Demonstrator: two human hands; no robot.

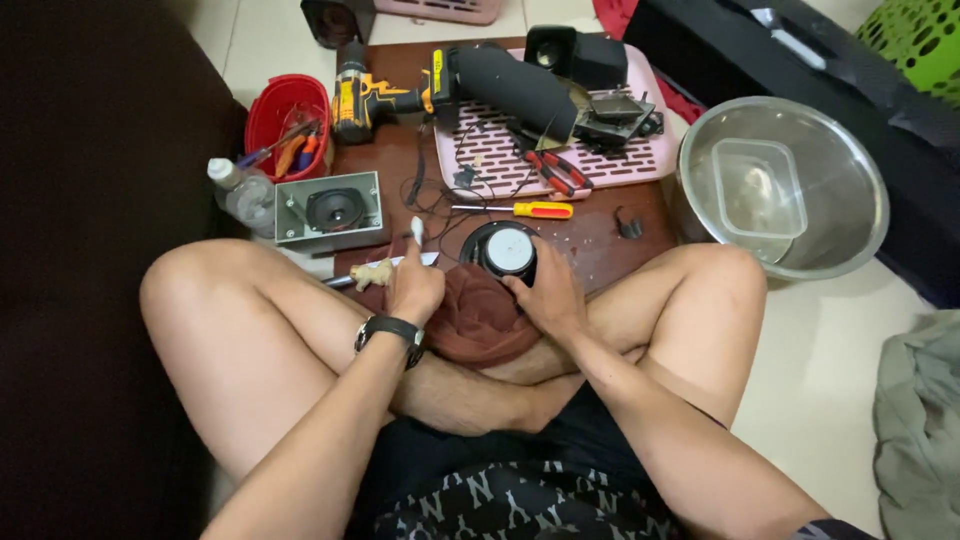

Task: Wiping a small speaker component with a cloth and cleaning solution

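We sit cross-legged on the floor at a low wooden table (600, 245). Far left, a red tub (268, 110) of hand tools, a clear plastic bottle (240, 192) just beside it, then a grey box speaker (330, 211). Next, our left hand (413, 288), watch on the wrist, clenched around a thin white tube (417, 230) pointing up; a knife (385, 268) lies under it. A brown cloth (480, 320) lies bunched on our lap between the hands. Our right hand (548, 292) grasps the side of a round black speaker part (505, 250) with a white centre, sitting at the near table edge, touching the cloth. Behind it, a yellow-handled screwdriver (530, 210), loose black wires (435, 195), red pliers (555, 172) on a pink tray (600, 160). A yellow-black drill (370, 98) and a black cylinder (515, 88) lie further back. Right, a steel bowl (850, 190) holding a clear plastic box (755, 188). Far right, grey fabric (920, 420).
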